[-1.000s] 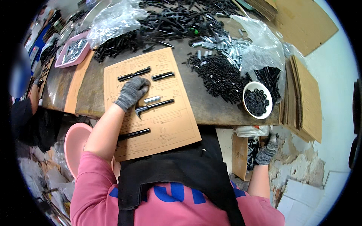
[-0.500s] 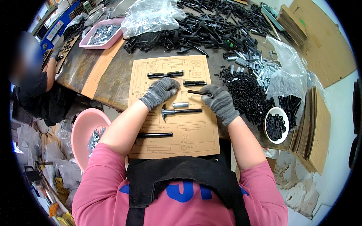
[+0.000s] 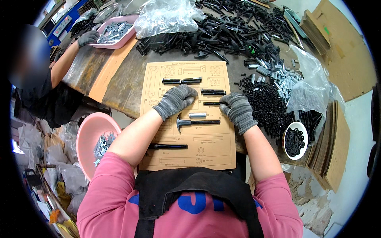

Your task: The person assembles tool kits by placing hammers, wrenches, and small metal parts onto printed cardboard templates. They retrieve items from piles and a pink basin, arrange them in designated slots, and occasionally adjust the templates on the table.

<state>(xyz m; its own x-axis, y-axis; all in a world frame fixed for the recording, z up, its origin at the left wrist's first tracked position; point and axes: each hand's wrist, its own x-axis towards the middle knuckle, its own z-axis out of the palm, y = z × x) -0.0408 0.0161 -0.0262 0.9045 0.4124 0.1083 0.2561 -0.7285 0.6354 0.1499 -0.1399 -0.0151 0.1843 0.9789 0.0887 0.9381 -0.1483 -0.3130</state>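
Note:
A brown cardboard sheet [image 3: 186, 156] printed with hardware outlines lies before me. My right hand [image 3: 239, 113], in a grey glove, pinches the right end of a thin black bolt [image 3: 211, 103] lying level on the sheet. Left of it, my gloved left hand [image 3: 176, 101] rests over the sheet with curled fingers; whatever they hold is hidden. Long black bolts [image 3: 181, 81] lie above that hand, and shorter black bolts [image 3: 213, 92] sit between the hands. Below are a silver sleeve [image 3: 197, 115], a black T-shaped hook part [image 3: 198, 122] and a black rod [image 3: 170, 146].
Black metal parts [image 3: 214, 33] heap across the back. Right are small black bolts [image 3: 262, 99], silver sleeves [image 3: 283, 85] and a white bowl [image 3: 295, 139] of black washers. A co-worker's gloved hand [image 3: 88, 38] touches a pink tray [image 3: 129, 37]. A pink basin [image 3: 85, 131] stands lower left.
My right hand has lowered the thin bolt, which now lies level on the sheet. The co-worker's hand has reached to the pink tray. The view has shifted slightly.

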